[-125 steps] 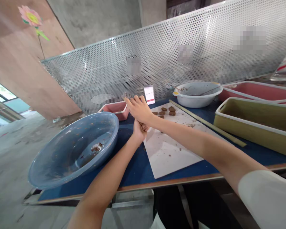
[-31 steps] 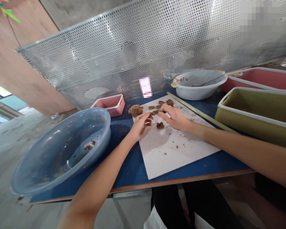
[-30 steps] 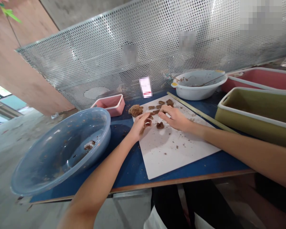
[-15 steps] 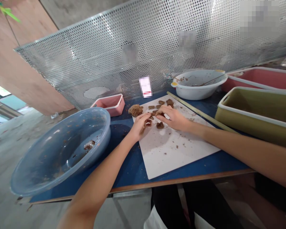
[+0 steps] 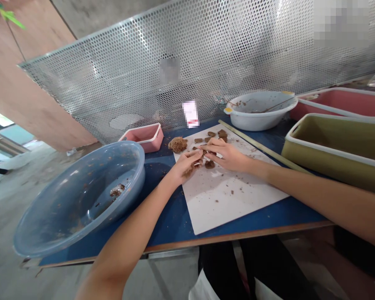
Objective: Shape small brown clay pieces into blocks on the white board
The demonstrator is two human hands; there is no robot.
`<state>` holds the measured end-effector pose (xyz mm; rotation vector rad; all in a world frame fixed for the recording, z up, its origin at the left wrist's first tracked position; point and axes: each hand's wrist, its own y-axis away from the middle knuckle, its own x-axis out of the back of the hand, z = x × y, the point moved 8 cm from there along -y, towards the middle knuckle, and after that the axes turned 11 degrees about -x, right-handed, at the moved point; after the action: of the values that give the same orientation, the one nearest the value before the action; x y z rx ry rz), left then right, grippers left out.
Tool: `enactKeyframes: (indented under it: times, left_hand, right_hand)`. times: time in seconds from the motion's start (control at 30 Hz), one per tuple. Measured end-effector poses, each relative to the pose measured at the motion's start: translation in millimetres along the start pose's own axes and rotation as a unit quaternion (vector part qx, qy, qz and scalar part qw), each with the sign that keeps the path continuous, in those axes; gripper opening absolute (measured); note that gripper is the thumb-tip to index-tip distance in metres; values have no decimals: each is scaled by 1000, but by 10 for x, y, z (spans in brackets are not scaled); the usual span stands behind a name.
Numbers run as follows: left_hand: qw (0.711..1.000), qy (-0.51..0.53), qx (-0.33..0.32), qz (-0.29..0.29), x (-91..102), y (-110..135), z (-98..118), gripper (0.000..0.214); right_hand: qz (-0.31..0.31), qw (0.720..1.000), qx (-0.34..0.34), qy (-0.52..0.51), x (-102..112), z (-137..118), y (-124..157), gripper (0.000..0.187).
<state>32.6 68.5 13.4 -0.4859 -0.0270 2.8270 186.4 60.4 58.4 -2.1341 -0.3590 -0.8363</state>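
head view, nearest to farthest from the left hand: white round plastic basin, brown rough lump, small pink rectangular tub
1. Brown rough lump: just beyond the left hand
2. Small pink rectangular tub: to the left
3. White round plastic basin: far right side

So we've got a tan-brown clump (image 5: 177,144), darker brown chunks (image 5: 210,164), a white board (image 5: 234,208) speckled brown, a deep blue tabletop (image 5: 164,221), a paler blue basin (image 5: 68,183), a pink tub (image 5: 152,144) and an olive trough (image 5: 328,156) both rimmed white, a white bowl (image 5: 252,122) with yellow handles (image 5: 227,111), and silver mesh (image 5: 202,54) dotted with holes.
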Motion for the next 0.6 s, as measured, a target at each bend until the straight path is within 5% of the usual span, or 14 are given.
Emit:
enactKeyframes:
  times: [0.2,0.6]
  left_hand:
    - [1000,0,-3,4,20,-21,-8,52]
    - [1000,-2,-13,-17,-22,-18,0,50]
  right_hand:
    - [43,998,-41,26,78,17,-3,36]
    - [95,995,-1,44,140,-113,41,29]
